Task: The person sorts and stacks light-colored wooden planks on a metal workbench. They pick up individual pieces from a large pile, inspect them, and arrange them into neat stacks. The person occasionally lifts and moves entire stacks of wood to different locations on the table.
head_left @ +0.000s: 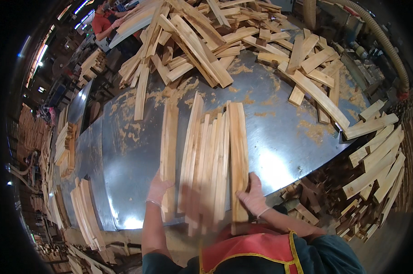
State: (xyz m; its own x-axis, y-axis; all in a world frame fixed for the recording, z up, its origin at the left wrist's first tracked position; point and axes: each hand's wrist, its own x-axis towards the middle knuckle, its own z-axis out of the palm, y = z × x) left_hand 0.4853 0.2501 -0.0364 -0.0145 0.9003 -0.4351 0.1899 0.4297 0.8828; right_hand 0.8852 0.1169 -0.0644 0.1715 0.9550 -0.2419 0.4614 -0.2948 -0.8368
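Both of my hands wear pale, thin gloves. My left hand (159,189) is closed on the near part of a wooden slat (170,146) that lies lengthwise at the left. My right hand (253,195) grips the outer edge of a wider wooden board (239,155), its thumb along that side. Between these two, a row of several narrow slats (209,157) lies side by side, pointing away from me, with uneven far ends. A gap separates the left slat from the row. The near ends of the row are blurred and overhang the metal table (133,178).
A large heap of loose boards (193,41) covers the table's far side, with sawdust (243,68) around it. Stacked boards (375,164) stand at the right, and a few slats (85,210) lie at the left edge. Beyond the heap, a person in red (103,25) handles boards. A hose (389,41) curves at the upper right.
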